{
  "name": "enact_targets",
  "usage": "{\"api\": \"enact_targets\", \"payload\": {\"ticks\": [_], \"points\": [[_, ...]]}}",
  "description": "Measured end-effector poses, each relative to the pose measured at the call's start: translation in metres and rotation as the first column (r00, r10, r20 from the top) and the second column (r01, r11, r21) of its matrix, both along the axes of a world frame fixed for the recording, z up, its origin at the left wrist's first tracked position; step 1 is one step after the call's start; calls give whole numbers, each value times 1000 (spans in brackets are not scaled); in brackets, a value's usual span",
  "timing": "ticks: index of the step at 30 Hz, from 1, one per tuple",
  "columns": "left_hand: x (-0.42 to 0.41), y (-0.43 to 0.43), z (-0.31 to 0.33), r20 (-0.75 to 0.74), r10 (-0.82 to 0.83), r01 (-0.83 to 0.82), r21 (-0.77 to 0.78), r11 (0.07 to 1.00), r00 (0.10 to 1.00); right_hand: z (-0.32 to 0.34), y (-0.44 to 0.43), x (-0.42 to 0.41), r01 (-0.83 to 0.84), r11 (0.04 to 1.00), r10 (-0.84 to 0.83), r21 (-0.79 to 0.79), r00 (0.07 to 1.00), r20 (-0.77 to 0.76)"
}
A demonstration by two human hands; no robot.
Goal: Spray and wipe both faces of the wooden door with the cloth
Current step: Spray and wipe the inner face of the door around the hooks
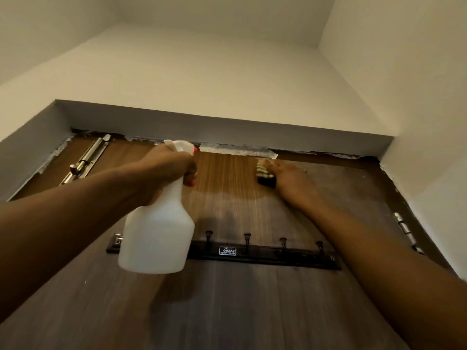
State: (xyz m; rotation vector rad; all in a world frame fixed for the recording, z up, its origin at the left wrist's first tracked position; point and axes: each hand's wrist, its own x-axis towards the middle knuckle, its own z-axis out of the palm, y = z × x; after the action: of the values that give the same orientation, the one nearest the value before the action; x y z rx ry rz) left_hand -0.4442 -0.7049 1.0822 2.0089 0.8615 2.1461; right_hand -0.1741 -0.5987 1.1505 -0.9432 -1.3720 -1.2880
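Observation:
I look steeply up at the brown wooden door [227, 188], which fills the lower half of the view. My left hand [169, 170] grips the neck of a white spray bottle [159, 233] with a red trigger, its nozzle aimed at the door near the top edge. My right hand [290, 178] presses a folded striped cloth [265, 173] flat against the door's upper part, just under the top frame. Most of the cloth is hidden beneath the fingers.
A black hook rail [265, 256] with several hooks crosses the door below my hands. A metal sliding bolt [86, 160] sits at the upper left, a hinge [404, 228] at the right edge. White walls and ceiling surround the recessed door frame.

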Motion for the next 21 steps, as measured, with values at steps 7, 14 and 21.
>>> {"api": "enact_targets", "payload": {"ticks": [7,14,21], "points": [[50,4,-7,56,64,-67,40,997,996,58,4,-22,5,1000,-3,-21,996,92],[100,-1,-2,42,38,-40,41,998,998,1,5,69,-13,995,-16,98,958,286],[141,4,12,31,88,-89,19,996,996,75,10,96,103,995,-103,2,993,53]]}}
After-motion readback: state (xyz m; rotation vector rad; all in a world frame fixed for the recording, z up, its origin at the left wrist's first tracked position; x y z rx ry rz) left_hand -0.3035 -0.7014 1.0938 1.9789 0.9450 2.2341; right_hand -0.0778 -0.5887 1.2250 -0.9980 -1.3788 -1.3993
